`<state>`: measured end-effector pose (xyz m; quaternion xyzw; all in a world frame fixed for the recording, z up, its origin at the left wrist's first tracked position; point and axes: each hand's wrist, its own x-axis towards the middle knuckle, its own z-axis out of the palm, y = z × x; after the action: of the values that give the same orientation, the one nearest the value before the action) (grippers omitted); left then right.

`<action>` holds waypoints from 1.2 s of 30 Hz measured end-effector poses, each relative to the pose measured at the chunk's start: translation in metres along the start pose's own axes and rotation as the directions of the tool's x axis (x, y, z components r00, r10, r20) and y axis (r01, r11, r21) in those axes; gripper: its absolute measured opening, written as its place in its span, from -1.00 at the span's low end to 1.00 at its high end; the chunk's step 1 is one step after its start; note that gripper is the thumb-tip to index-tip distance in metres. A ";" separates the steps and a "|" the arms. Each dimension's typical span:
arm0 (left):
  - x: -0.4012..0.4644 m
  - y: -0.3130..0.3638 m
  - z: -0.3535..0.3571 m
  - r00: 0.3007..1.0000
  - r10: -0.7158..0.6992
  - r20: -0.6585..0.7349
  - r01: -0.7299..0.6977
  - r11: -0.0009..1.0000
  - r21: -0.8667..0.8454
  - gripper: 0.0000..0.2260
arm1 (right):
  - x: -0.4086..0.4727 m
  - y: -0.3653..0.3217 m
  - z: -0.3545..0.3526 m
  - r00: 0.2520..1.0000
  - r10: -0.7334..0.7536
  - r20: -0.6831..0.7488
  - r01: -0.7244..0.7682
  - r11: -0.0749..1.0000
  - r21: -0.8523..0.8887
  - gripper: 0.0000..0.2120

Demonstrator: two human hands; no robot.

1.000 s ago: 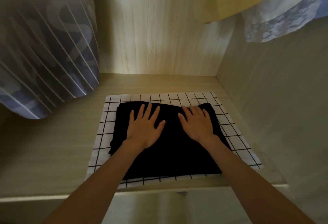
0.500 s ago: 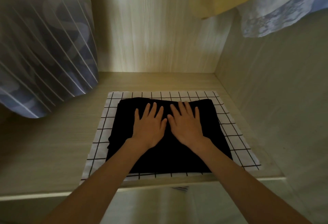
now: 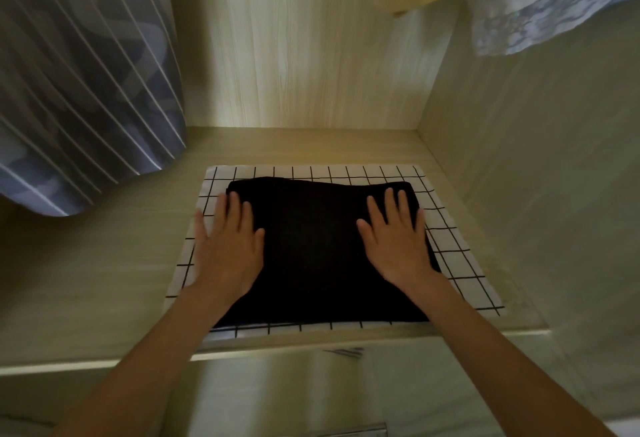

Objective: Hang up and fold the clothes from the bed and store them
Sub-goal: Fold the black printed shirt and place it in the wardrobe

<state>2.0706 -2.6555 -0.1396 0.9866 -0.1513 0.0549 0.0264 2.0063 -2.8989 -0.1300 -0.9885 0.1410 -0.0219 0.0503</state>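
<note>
Here a striped blue-grey garment (image 3: 79, 100) hangs at left. On the wardrobe shelf (image 3: 104, 263), the left hand (image 3: 227, 246) and right hand (image 3: 398, 242) lie flat, fingers straight, well apart, on opposite edges of a folded black garment (image 3: 311, 249) atop a folded white grid-checked cloth (image 3: 464, 263).

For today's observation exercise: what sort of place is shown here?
Most likely the inside of a wardrobe: wood-grain walls, hanging garments above, and a shelf bearing folded black clothing that both hands press flat.
</note>
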 end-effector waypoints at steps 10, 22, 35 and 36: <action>-0.032 0.033 0.013 0.974 0.224 0.041 -0.222 0.974 -0.034 -0.27 | -0.028 -0.010 0.016 0.993 -0.102 0.063 0.102 0.995 0.013 -0.33; 0.012 0.021 -0.018 0.970 0.231 0.068 -0.220 0.965 -0.144 -0.51 | 0.012 0.022 -0.014 0.992 -0.081 0.096 0.074 0.995 0.072 -0.45; 0.036 0.016 0.004 0.941 0.201 0.274 -0.180 0.979 -0.099 -0.46 | 0.030 0.018 0.000 0.979 -0.092 0.181 0.089 0.996 0.022 -0.46; 0.036 0.016 0.000 0.933 0.198 0.302 -0.175 0.979 -0.103 -0.46 | 0.027 0.015 -0.004 0.976 -0.079 0.203 0.081 0.997 0.000 -0.46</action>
<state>2.0998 -2.6812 -0.1352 0.9624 -0.2484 -0.1044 0.0337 2.0283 -2.9212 -0.1268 -0.9906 0.0955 0.0774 0.0594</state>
